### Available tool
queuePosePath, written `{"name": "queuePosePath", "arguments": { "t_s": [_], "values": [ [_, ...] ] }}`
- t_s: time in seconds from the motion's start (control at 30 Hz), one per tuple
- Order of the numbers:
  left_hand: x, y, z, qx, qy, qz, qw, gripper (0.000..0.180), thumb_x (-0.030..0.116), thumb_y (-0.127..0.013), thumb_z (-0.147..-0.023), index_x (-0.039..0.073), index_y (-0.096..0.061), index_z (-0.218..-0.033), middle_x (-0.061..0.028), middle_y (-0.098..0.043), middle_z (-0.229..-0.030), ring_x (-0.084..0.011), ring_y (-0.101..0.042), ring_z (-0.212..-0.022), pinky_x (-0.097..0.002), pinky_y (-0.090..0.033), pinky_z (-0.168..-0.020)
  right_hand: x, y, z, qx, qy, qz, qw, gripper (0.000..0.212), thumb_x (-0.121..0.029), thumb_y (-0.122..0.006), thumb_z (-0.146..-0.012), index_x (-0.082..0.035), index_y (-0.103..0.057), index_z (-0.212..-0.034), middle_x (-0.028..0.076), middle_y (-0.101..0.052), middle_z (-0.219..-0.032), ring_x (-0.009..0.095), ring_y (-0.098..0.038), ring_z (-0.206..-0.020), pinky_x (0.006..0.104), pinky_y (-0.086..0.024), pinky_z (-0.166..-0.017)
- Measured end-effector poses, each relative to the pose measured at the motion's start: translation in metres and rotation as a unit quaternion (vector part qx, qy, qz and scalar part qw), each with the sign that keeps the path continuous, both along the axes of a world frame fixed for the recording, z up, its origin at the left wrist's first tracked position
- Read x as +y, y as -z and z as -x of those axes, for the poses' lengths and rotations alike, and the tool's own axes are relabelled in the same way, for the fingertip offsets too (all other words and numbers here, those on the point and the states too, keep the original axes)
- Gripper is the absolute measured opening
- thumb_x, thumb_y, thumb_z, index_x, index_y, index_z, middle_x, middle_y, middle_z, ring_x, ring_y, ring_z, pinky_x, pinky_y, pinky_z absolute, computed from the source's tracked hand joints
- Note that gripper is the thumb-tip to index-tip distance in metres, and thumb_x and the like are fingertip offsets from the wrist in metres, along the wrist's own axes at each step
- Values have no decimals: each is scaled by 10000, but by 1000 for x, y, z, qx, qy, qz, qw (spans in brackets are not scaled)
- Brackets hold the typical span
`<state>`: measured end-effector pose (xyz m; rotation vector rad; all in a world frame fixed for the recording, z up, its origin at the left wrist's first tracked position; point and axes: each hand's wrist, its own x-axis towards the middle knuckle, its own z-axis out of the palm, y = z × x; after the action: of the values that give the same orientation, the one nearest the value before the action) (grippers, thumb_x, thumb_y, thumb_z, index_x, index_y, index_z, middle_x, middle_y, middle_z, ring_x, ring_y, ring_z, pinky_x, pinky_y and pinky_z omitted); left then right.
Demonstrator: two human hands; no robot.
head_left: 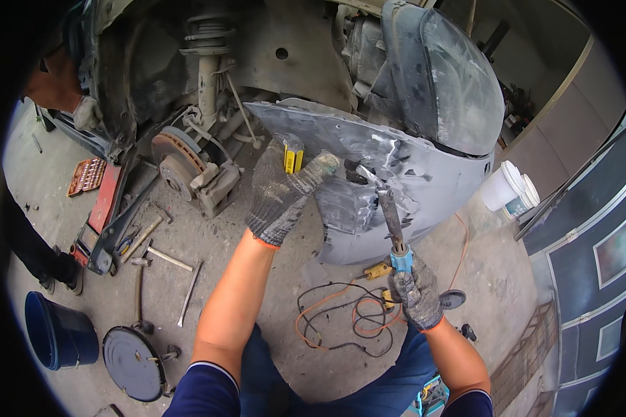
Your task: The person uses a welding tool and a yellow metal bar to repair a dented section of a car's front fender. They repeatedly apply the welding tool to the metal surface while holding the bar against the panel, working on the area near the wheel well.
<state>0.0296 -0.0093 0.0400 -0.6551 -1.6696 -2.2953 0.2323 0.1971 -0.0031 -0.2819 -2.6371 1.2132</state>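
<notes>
Concrete floor is lying under you, cables at six o'clock. Your left hand [283, 189] is clutching a yellow tool [293, 160], bracing the bumper [368, 187] at twelve o'clock; your right hand [415, 292] is gripping the iron [391, 215]. Be keeping its tip steady on the crack.

A grey car bumper [403, 174], scuffed and cracked with a torn, jagged patch near its middle, stands tilted on the concrete floor [271, 243]. A blue-collared soldering iron [393, 222] points up, its tip at the tear.
</notes>
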Motion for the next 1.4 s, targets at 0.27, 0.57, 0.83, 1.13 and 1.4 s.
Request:
{"name": "queuePosePath", "arguments": {
  "t_s": [0.27,0.57,0.83,1.13,1.4],
  "values": [
    [-2,10,13,59,-51,77,994,282,200,-790,-740,36,-574,-816,-65,-571,-739,-188,-507,-674,-323,-440,-648,5,3,10,6,0,-53,999,298,-337,-511,-922,-47,-565,-873,164,-554,-718,357,-555,-677,433,-427,-610],
    [-11,7,17,58,-55,151,985,323,266,-793,-735,38,-578,-814,-85,-559,-724,-247,-500,-663,-352,-442,-639,14,9,19,8,-4,-94,996,252,-274,-499,-933,-31,-553,-900,149,-563,-748,349,-554,-686,431,-442,-620],
    [-15,7,16,60,-63,171,981,336,263,-796,-731,24,-575,-817,-100,-567,-733,-255,-500,-653,-358,-436,-618,10,-9,23,-4,19,-84,996,279,-334,-510,-935,-66,-581,-913,107,-603,-711,306,-589,-687,396,-459,-635],
    [-12,11,15,40,-55,130,989,333,213,-815,-714,20,-573,-835,-84,-578,-749,-220,-511,-674,-341,-440,-641,3,-17,23,12,32,-108,994,242,-313,-539,-924,-76,-583,-943,101,-610,-711,302,-588,-682,396,-458,-645],
    [-13,6,10,57,-64,144,986,235,193,-756,-769,43,-582,-816,5,-541,-718,-116,-470,-662,-291,-405,-609,11,-7,22,73,14,-251,965,248,-280,-552,-919,-47,-578,-1001,117,-609,-740,326,-576,-665,418,-461,-630]
  ]
}}
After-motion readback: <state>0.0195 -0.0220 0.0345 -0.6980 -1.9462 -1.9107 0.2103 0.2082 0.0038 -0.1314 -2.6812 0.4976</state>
